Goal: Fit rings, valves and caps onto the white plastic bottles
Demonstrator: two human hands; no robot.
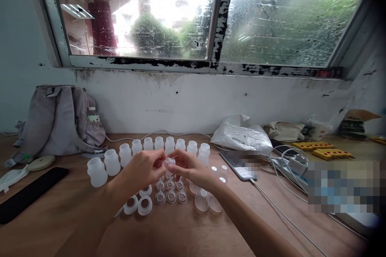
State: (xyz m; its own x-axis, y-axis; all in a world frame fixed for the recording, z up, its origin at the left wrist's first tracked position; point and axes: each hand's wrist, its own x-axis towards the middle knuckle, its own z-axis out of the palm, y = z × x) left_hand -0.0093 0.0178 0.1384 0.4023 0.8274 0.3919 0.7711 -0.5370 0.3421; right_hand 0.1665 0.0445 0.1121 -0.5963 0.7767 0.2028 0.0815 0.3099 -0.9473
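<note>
My left hand and my right hand meet above the wooden table, both pinching one small clear plastic part between their fingertips. Behind them curves a row of several white translucent bottles. Below the hands lie several small clear caps, white rings and clear cups.
A grey backpack leans on the wall at the left, with a black flat object in front of it. A phone on a white cable, a white bag, a power strip and yellow parts lie to the right.
</note>
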